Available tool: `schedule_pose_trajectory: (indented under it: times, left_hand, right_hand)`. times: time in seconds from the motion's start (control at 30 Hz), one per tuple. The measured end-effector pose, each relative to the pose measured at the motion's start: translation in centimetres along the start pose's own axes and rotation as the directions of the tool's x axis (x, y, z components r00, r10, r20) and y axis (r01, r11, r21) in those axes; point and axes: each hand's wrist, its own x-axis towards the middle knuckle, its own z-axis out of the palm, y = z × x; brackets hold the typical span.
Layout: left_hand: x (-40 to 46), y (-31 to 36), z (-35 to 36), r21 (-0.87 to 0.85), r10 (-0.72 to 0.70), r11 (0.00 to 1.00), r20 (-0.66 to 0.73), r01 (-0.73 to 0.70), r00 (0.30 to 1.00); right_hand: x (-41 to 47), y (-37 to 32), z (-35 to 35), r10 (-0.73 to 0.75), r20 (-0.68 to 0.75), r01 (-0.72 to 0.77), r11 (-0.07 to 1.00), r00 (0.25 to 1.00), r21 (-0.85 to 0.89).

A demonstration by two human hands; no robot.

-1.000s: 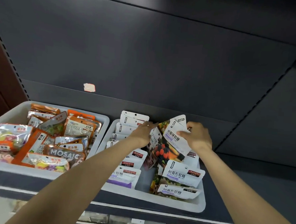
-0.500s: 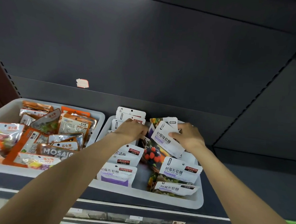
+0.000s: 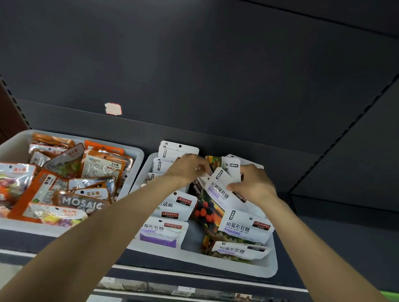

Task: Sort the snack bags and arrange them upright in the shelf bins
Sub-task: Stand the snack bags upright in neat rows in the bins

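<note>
Both hands reached into the right-hand white shelf bin [image 3: 245, 269], at its far end. The right hand [image 3: 253, 183] had its fingers [image 3: 245, 174] curled round the top of a white raspberry gummy bag [image 3: 221, 190], thumb lying across the printed face, so the bag was pinched between thumb and fingers and tilted, its header pointing up and away to the left. Behind those fingers, another white-headed bag [image 3: 231, 165] stood upright against the rear of the bin.

The left hand [image 3: 187, 167] curled downward with its fingertips [image 3: 201, 166] at the upper edge of the same gummy bag; whether they actually pinched it or only touched it could not be made out. Just beyond and to the left of those fingertips stood a row of white bag headers [image 3: 173, 149], upright, one behind another. Nearer the person than both hands, more white gummy bags [image 3: 245, 226] lay flat or leaning in the bin, and a dark bag with red and black berries [image 3: 204, 210] lay below the right thumb, between the two columns.

Well to the left of the left hand sat a second white bin [image 3: 137, 151], heaped with orange stone candy bags [image 3: 101, 166], a brown MOSAIC bag [image 3: 81, 202] and clear packs of coloured sweets [image 3: 7, 176], all lying jumbled. A pale sticker [image 3: 113, 109] clung to the dark shelf back [image 3: 199, 69] above.
</note>
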Motion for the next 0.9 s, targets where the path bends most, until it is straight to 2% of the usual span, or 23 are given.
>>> schedule_pose_trajectory:
  times: [0.17, 0.23, 0.3, 0.43, 0.53, 0.63, 0.9]
  left_hand:
    - [-0.9, -0.5, -0.5, -0.153, 0.023, 0.988, 0.07, -0.012, 0.997]
    - [-1.6, -1.0, -0.8, -0.226, 0.016, 0.974, 0.079, 0.002, 0.997]
    - [-2.0, -1.1, -0.8, -0.23, -0.007, 0.973, 0.118, 0.034, 0.993]
    - [-2.6, -0.2, -0.7, -0.152, -0.074, 0.982, 0.244, 0.113, 0.967]
    - [-3.3, 0.0, -0.6, 0.067, -0.029, 0.998, 0.258, 0.012, 0.966]
    - [-3.4, -0.1, 0.2, 0.285, 0.063, 0.952, 0.183, -0.114, 0.981]
    - [-4.0, -0.8, 0.5, 0.275, 0.179, 0.939, 0.116, -0.205, 0.977]
  right_hand:
    - [0.1, -0.1, 1.8, -0.046, 0.022, 0.043, 0.995, 0.999, 0.091]
    - [0.2, 0.1, 1.8, -0.028, -0.04, 0.032, 0.994, 0.999, 0.105]
    - [0.4, 0.2, 1.5, -0.005, -0.095, 0.017, 0.991, 0.995, 0.13]
    - [0.3, -0.5, 1.3, -0.049, -0.12, 0.042, 0.997, 0.992, -0.059]
    - [0.4, -1.6, 1.3, -0.074, -0.091, 0.057, 0.983, 0.993, -0.176]
    - [0.7, -2.4, 0.7, -0.088, -0.084, 0.073, 0.983, 0.993, -0.166]
    - [0.6, -2.3, 1.7, -0.044, 0.066, 0.053, 0.989, 0.997, -0.139]
